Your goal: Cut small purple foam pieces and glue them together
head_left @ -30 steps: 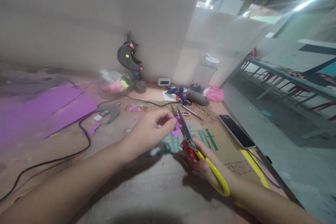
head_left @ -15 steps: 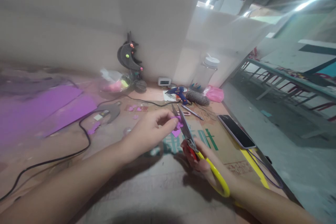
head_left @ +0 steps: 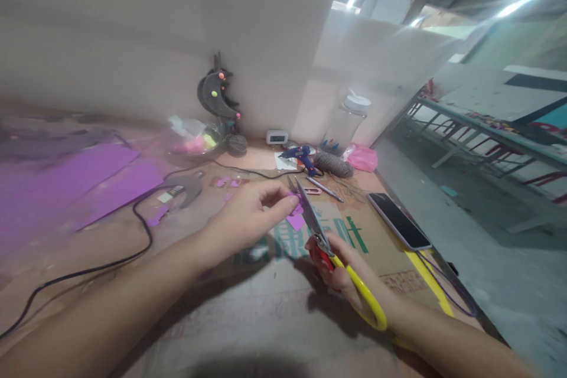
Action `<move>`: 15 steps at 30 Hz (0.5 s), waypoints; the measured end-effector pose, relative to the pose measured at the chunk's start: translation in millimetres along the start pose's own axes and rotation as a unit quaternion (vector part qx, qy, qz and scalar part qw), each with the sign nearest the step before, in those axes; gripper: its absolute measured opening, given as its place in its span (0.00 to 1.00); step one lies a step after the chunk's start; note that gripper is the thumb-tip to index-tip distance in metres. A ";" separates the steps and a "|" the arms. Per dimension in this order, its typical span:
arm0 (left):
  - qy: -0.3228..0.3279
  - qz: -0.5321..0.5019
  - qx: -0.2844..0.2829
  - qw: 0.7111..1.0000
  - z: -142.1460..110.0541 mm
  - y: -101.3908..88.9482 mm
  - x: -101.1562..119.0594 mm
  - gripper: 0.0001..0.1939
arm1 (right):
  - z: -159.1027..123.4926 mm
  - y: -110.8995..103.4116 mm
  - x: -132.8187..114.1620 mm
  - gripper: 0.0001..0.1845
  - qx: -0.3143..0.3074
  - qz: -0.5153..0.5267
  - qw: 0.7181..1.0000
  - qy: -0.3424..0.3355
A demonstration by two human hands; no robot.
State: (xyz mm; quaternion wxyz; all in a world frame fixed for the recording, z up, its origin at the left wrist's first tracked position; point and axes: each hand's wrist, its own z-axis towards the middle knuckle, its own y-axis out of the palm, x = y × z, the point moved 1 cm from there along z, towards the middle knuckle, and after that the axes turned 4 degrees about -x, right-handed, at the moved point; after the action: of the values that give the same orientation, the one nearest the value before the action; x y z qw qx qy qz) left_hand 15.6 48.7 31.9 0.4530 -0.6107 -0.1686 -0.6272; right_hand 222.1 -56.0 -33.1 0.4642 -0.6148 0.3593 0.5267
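Between thumb and fingers, my left hand (head_left: 261,212) pinches a small piece of purple sheet (head_left: 295,220), paper or foam, over the cardboard. My right hand (head_left: 343,269) is closed on the handles of yellow and red scissors (head_left: 316,227). Their blades are slightly apart and point up and away, right beside the purple piece. Where the blades meet the piece is partly hidden by my left fingertips. Small purple cut-outs (head_left: 224,182) lie on the cardboard (head_left: 274,301) beyond my left hand.
Large purple sheets (head_left: 119,186) lie at left beside a black cable (head_left: 142,215). Along the back are a blue glue gun (head_left: 301,156), grey yarn (head_left: 334,164), a lidded jar (head_left: 348,124) and a moon-shaped ornament (head_left: 215,94). A phone (head_left: 398,221) rests near the right edge.
My left hand and the purple piece have shifted slightly left. The scissors' tips have moved slightly left too, with the blades still a little apart.
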 end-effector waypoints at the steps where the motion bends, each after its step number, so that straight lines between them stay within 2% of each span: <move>1: 0.000 -0.002 0.000 1.000 -0.1 -0.5 -0.2 0.14 | 0.2 -0.5 2.2 0.42 -0.004 0.003 1.000 -0.003; 9: -0.017 0.018 0.004 1.000 1.0 7.6 0.2 0.11 | -0.5 -1.2 4.8 0.41 0.015 -0.004 1.000 -0.021; 15: 0.003 -0.075 0.011 0.997 2.0 10.8 -9.3 0.11 | -1.8 1.5 2.3 0.39 0.021 0.021 0.999 -0.026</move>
State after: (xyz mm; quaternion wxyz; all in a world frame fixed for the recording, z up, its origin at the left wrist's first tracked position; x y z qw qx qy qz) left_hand 23.7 47.9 20.1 0.4122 -0.5897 -0.2197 -0.6589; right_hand 221.7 -58.1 -35.7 0.4753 -0.5834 0.3708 0.5442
